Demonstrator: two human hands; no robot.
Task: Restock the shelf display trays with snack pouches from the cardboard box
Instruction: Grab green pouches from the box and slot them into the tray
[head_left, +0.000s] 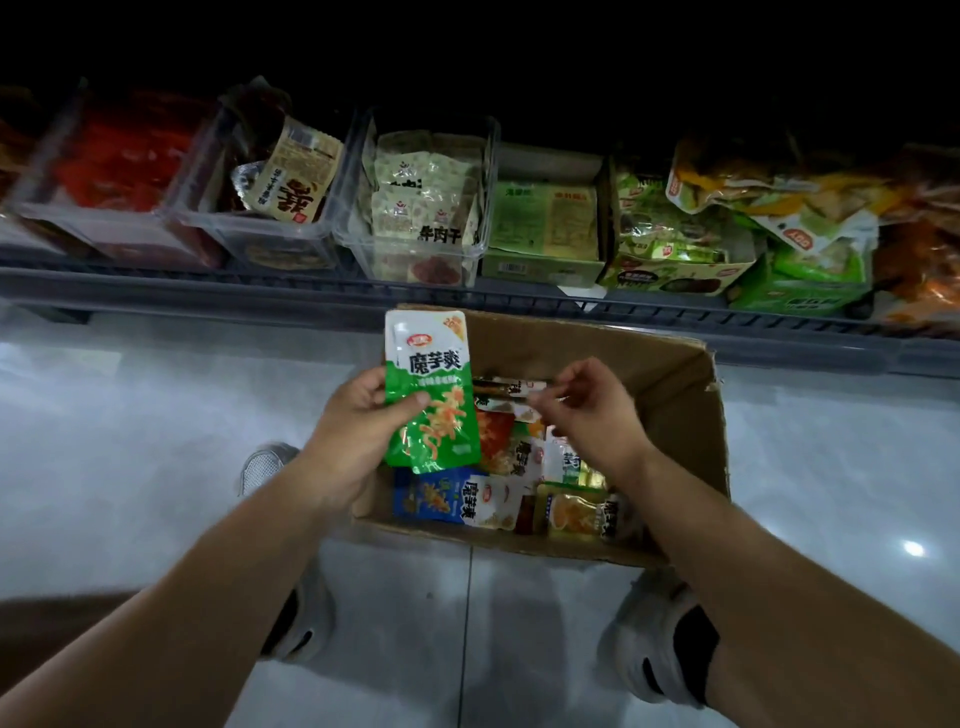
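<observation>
My left hand (358, 415) grips a green snack pouch (431, 389) upright over the left side of the open cardboard box (670, 374) on the floor. My right hand (592, 410) hovers over the middle of the box with its fingers curled; whether they pinch a pouch edge is unclear. Several loose pouches lie in the box, among them a blue one (447, 496) and a yellow one (576, 512). Display trays line the shelf above: a clear tray (415, 197) of pale green packs and a green carton tray (545, 223).
The shelf's dark front rail (208, 291) runs across just beyond the box. More trays sit left with red packs (119, 171) and right with green and orange bags (800, 218). My two shoes (654, 639) stand on the glossy tiled floor near the box.
</observation>
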